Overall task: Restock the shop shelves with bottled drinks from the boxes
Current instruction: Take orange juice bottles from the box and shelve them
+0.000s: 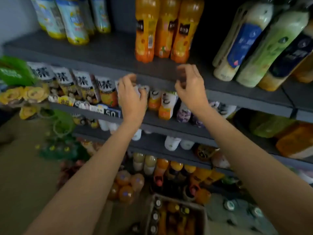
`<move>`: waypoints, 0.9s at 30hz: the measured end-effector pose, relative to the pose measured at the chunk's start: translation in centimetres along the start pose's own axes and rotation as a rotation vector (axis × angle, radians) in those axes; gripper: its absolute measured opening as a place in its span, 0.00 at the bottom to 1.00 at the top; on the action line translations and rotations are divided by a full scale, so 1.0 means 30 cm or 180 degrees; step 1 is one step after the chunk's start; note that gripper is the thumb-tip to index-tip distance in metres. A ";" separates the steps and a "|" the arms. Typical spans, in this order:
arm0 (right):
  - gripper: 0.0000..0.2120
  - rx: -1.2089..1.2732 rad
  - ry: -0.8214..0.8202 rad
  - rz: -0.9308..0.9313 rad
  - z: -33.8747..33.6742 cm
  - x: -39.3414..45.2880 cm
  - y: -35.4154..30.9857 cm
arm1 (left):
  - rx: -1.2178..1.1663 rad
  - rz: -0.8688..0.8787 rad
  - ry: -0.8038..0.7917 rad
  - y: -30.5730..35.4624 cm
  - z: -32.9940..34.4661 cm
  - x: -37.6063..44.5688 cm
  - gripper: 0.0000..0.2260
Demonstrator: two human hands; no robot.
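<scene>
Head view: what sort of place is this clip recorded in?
Most likely a small shop's drinks aisle. Dark shelves carry rows of bottled drinks, such as the orange bottles, price tags line a shelf edge, and an open box of bottles sits on the floor below.

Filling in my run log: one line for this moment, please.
left hand: grips shelf bottle | right hand: curled, empty | box: floor

We are viewing dark grey tiered shelving [108, 53] standing against a pale wall [15, 22], a tan floor [22, 167] lying below it.
</scene>
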State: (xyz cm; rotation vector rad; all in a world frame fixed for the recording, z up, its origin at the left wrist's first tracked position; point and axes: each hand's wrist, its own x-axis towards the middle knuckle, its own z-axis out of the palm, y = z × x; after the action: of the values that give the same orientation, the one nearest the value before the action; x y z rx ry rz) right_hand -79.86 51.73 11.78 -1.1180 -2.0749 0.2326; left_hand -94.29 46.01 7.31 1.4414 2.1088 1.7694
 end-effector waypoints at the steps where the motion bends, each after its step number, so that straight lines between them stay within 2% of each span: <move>1: 0.15 0.0083 -0.0051 -0.0154 -0.003 -0.065 0.016 | 0.0068 0.0010 -0.0144 -0.020 -0.003 -0.076 0.13; 3: 0.13 0.0151 -0.0326 -0.0339 0.003 -0.225 0.081 | 0.0191 -0.0182 -0.0641 -0.084 0.006 -0.242 0.14; 5: 0.13 0.0140 -0.0796 -0.0259 0.042 -0.406 0.193 | 0.0482 -0.0607 -0.1305 -0.170 0.026 -0.416 0.17; 8: 0.13 0.0006 -0.1525 0.0173 0.149 -0.703 0.409 | 0.0889 -0.1197 -0.2185 -0.310 0.080 -0.695 0.19; 11: 0.15 -0.0183 -0.2244 0.0692 0.248 -0.968 0.586 | 0.1166 -0.1539 -0.2644 -0.425 0.128 -0.943 0.18; 13: 0.15 -0.0325 -0.2820 0.1027 0.321 -1.136 0.701 | 0.1143 -0.1687 -0.2798 -0.500 0.155 -1.075 0.18; 15: 0.14 -0.0567 -0.3308 0.1204 0.408 -1.289 0.817 | 0.1088 -0.1849 -0.2936 -0.580 0.191 -1.186 0.22; 17: 0.17 -0.0705 -0.3640 0.1370 0.498 -1.417 0.911 | 0.1195 -0.1939 -0.3125 -0.670 0.239 -1.283 0.25; 20: 0.19 -0.1114 -0.4044 0.1348 0.655 -1.587 1.029 | 0.1340 -0.2114 -0.3127 -0.838 0.315 -1.440 0.20; 24: 0.25 -0.1037 -0.4100 0.1395 0.924 -1.790 1.181 | 0.1314 -0.2260 -0.2809 -1.078 0.390 -1.653 0.12; 27: 0.25 -0.1358 -0.4123 0.1140 1.105 -1.898 1.253 | 0.1112 -0.2337 -0.2618 -1.217 0.411 -1.793 0.14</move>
State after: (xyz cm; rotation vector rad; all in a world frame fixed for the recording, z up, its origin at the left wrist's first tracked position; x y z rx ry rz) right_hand -59.71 36.05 -59.64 -1.9065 -3.0905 0.9116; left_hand -79.14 23.29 -52.98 0.9545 2.0664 0.4517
